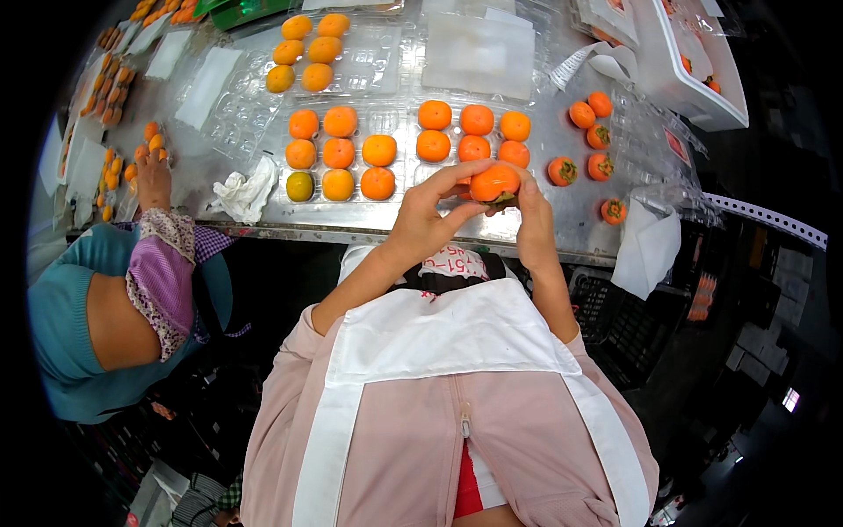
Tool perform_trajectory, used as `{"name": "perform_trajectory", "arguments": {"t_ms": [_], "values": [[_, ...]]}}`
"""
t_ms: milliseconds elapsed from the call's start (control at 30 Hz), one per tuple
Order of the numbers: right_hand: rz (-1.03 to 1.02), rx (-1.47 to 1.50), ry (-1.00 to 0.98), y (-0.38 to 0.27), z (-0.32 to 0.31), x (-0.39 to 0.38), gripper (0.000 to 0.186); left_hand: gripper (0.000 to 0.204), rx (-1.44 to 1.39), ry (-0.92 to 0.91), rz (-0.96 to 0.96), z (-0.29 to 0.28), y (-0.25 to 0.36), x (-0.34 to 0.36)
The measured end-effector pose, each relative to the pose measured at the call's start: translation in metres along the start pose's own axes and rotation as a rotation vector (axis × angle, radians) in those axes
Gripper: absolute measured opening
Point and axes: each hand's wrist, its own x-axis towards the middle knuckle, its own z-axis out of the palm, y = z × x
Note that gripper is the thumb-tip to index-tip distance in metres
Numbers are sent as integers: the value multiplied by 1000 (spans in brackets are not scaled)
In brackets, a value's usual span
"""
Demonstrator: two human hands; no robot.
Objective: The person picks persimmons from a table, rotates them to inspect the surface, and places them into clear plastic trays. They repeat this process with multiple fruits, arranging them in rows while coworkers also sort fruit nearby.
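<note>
Between my two hands is an orange persimmon (494, 180), its green leafy calyx turned down toward me. My left hand (428, 211) grips it from the left with thumb and fingers. From the right, the fingers of my right hand (534, 221) close on the same fruit. Just beyond lies a clear plastic tray (454, 158) with persimmons in its upper rows; my hands hide part of its near end. Left of it, another clear tray (358, 167) holds several persimmons, one of them greenish yellow (299, 185).
Loose persimmons (562, 171) lie on the metal table (518, 230) to the right. A white crate (694, 66) stands at the far right, and a crumpled white cloth (243, 190) lies left. At the left, a co-worker's hand (154, 183) reaches among fruit. Dark crates (623, 329) sit below the table.
</note>
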Motion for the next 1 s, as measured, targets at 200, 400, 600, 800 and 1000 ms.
{"name": "perform_trajectory", "arguments": {"t_ms": [200,400,600,800,1000], "values": [[95,252,-136,-2,1,2,51,52,-92,-31,-41,-6,-1,4],[133,340,-233,2,-3,1,56,46,-230,-21,-134,-9,1,6],[159,342,-216,3,-3,1,59,45,-394,-13,-198,-9,-4,5],[73,252,-199,0,0,-1,64,56,-373,-30,-113,-13,-5,5],[-19,186,-125,-3,4,0,61,69,-281,-29,-2,-14,-5,2]]}}
